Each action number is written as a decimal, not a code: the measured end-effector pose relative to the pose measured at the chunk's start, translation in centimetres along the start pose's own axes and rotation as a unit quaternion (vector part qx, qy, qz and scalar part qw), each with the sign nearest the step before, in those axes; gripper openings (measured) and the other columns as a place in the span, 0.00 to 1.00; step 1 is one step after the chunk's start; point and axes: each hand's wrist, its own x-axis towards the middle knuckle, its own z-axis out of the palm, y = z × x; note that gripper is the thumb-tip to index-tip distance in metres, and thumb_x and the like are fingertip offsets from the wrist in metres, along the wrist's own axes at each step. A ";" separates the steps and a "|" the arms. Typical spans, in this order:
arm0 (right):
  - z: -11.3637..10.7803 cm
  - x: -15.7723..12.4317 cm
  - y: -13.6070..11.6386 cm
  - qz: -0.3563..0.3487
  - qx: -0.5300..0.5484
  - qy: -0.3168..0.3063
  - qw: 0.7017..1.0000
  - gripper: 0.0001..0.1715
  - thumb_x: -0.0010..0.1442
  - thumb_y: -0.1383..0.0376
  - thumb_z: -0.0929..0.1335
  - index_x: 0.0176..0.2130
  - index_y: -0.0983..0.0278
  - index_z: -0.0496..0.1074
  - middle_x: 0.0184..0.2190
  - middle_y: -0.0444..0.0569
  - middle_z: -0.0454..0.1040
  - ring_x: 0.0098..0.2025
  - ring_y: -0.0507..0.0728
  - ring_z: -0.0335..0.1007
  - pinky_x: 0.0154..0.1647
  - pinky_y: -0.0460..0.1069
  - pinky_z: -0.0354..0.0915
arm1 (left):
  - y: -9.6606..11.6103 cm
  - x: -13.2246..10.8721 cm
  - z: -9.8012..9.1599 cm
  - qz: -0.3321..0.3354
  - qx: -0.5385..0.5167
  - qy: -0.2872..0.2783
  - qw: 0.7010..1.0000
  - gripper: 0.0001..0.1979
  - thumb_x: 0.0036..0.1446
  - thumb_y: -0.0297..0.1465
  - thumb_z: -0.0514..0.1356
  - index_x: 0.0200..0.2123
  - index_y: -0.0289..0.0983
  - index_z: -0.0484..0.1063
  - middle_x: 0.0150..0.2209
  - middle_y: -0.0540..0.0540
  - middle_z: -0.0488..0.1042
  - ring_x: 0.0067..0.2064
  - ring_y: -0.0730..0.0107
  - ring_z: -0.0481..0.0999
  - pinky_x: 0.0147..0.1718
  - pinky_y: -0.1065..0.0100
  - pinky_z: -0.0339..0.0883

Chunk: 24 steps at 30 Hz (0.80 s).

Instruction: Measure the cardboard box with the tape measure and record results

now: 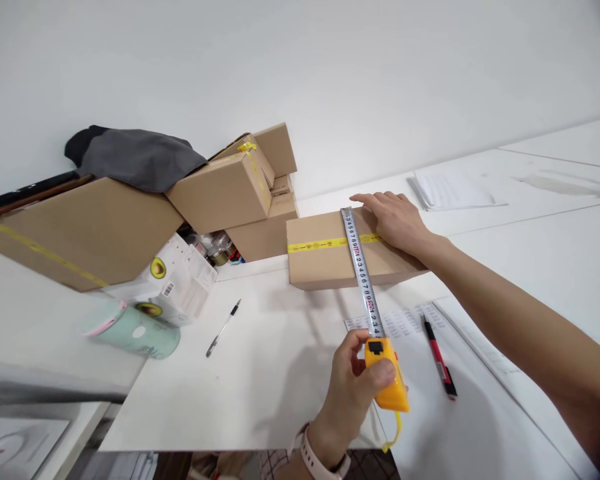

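Observation:
My left hand (353,387) is closed round the yellow case of a tape measure (387,393), thumb on its side. The silver blade runs from the case across the top of a cardboard box (320,263) sealed with yellow tape, its end at the box's far edge. My right hand (395,217) lies on the box's right part beside the blade, fingers stretched over the far edge. Whether a fingertip touches the blade's end, I cannot tell. Near my left hand lies a red and black pen (440,360) on a printed sheet (405,325).
Stacked cardboard boxes (220,193) stand at the left, with a dark grey cloth (140,157) on top. Below them are a white avocado-print box (180,277) and a mint cylinder (135,333). A clear pen (223,327) lies on the white table (220,400). Papers (453,190) lie at the back.

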 end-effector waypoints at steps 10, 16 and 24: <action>0.0 -0.1 0.5 -0.049 -0.027 -0.011 0.998 0.32 0.67 0.68 0.57 0.63 0.48 0.70 0.46 0.55 0.75 0.43 0.64 0.64 0.44 0.59 0.57 | 0.1 -0.4 -0.1 -0.005 0.006 -0.004 1.000 0.28 0.46 0.47 0.73 0.42 0.37 0.69 0.35 0.49 0.72 0.30 0.74 0.71 0.32 0.67 0.70; 0.0 -0.2 0.8 -0.048 -0.009 -0.012 0.999 0.31 0.69 0.66 0.55 0.63 0.48 0.70 0.48 0.54 0.75 0.45 0.65 0.64 0.45 0.60 0.58 | -0.3 -0.6 -0.6 0.002 0.015 -0.013 1.000 0.28 0.46 0.45 0.75 0.43 0.37 0.69 0.40 0.47 0.72 0.31 0.75 0.72 0.33 0.68 0.70; -0.2 -0.2 0.6 -0.036 0.011 -0.026 0.999 0.33 0.67 0.68 0.56 0.64 0.47 0.70 0.48 0.55 0.75 0.46 0.67 0.63 0.46 0.63 0.56 | -0.6 -0.5 -0.7 -0.008 0.006 -0.011 1.000 0.28 0.45 0.45 0.75 0.44 0.37 0.70 0.41 0.47 0.73 0.33 0.74 0.73 0.33 0.69 0.71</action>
